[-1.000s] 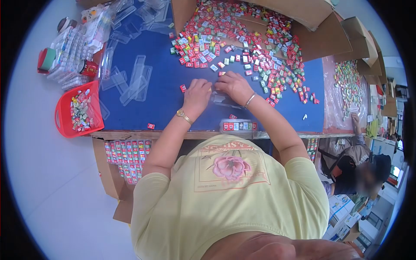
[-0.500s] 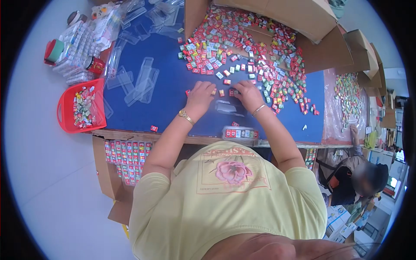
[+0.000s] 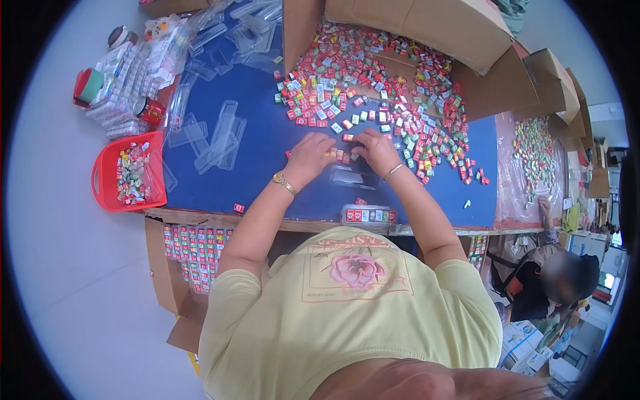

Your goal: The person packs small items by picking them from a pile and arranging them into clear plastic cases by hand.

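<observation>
My left hand (image 3: 311, 159), with a gold watch at the wrist, has its fingers closed against the left end of a short row of small coloured boxes (image 3: 340, 156). At the other end, my right hand (image 3: 379, 153) pinches in with bent fingers; a bracelet circles that wrist. The row lies on the blue table top between both hands. Just below it is an empty clear plastic tray (image 3: 352, 177). Nearer the table edge sits a filled clear tray (image 3: 369, 215) holding a line of similar boxes. One loose red box (image 3: 361, 201) lies just above it.
A large heap of small boxes (image 3: 373, 73) spills from an opened carton (image 3: 427, 27). Clear empty trays (image 3: 220, 143) lie at left, beside a red basket (image 3: 100, 180) of small pieces. Packed trays (image 3: 197, 250) fill a carton below. Another person (image 3: 547, 280) works at right.
My hands have come closer together. The small boxes that lay apart between them now form a tight row. The view has shifted slightly.
</observation>
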The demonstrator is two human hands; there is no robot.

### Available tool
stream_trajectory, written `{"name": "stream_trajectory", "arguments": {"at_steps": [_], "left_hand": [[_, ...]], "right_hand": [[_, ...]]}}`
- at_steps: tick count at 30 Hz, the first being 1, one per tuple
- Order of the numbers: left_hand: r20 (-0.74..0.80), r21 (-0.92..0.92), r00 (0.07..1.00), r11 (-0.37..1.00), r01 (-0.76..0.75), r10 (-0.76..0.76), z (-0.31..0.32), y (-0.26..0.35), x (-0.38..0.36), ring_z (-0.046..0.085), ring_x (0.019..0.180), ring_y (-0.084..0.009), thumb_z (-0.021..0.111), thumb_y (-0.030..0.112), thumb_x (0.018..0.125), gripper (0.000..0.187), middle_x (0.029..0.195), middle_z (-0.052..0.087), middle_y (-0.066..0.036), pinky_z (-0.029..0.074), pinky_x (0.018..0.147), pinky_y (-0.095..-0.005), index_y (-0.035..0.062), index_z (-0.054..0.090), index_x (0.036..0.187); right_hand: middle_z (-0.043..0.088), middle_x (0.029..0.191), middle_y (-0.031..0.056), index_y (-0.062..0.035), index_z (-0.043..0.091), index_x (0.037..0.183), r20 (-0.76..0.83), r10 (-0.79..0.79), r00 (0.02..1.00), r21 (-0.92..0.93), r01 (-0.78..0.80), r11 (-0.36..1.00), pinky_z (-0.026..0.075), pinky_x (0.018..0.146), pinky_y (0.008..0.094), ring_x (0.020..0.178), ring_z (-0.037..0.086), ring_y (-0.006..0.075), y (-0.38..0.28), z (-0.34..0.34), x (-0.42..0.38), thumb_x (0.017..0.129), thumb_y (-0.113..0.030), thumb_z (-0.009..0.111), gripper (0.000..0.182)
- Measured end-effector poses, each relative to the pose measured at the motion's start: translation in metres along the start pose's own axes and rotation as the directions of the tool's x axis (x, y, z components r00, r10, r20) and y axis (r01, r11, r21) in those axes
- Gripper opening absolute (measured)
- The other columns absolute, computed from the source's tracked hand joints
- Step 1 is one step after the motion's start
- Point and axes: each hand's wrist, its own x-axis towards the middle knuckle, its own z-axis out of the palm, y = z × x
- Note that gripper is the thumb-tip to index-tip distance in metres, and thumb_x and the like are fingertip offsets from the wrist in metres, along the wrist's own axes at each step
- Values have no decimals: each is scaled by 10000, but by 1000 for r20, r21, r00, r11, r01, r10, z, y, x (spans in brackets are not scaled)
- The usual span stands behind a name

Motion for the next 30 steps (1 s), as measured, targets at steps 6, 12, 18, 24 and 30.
{"name": "stream_trajectory", "arguments": {"at_steps": [6, 12, 18, 24, 30], "left_hand": [[-64, 99, 997, 995, -27, 34, 12, -5, 41, 611, 1082, -279, 751, 133, 834, 277, 1125, 656, -63, 526, 924, -386, 81, 720, 1104], [-66, 181, 995, 982, -59, 72, 1, -31, 12, 612, 1097, -274, 734, 63, 824, 265, 1122, 650, -58, 525, 940, -391, 74, 709, 1087], [-13, 74, 1000, 997, 16, -15, -13, -14, -30, 606, 1106, -280, 752, 19, 789, 350, 1151, 639, -58, 516, 966, -400, 69, 689, 1130], [-33, -17, 999, 999, 38, -39, -7, -2, -25, 600, 1105, -289, 781, 39, 766, 439, 1172, 629, -64, 522, 948, -392, 70, 674, 1191], [-4, 14, 999, 999, -31, 32, 6, -2, -13, 607, 1093, -274, 815, 83, 763, 441, 1167, 635, -52, 530, 923, -380, 89, 686, 1184]], "right_hand": [[658, 981, 115, -112, 698, 1076, -77, -206, 976, -105, 197, 975, 562, 790, 451, 911, 678, 349, 8, 16, 25, 867, -180, 736, 224], [673, 931, 114, -101, 696, 1050, 26, 103, 994, -25, -103, 994, 555, 773, 449, 907, 679, 341, 19, -9, -12, 863, -222, 744, 228], [664, 843, 110, -94, 691, 1070, 92, 66, 994, 156, -79, 985, 546, 741, 428, 846, 678, 332, 9, 2, -25, 796, -188, 802, 310], [659, 1005, 105, -105, 688, 1110, 16, 72, 997, 20, -72, 997, 552, 805, 432, 924, 669, 334, -12, -3, -20, 756, -157, 823, 382], [634, 1121, 96, -116, 690, 1113, 27, -81, 996, 22, 80, 997, 556, 841, 436, 995, 657, 334, -3, 10, -14, 752, -137, 817, 383]]}}
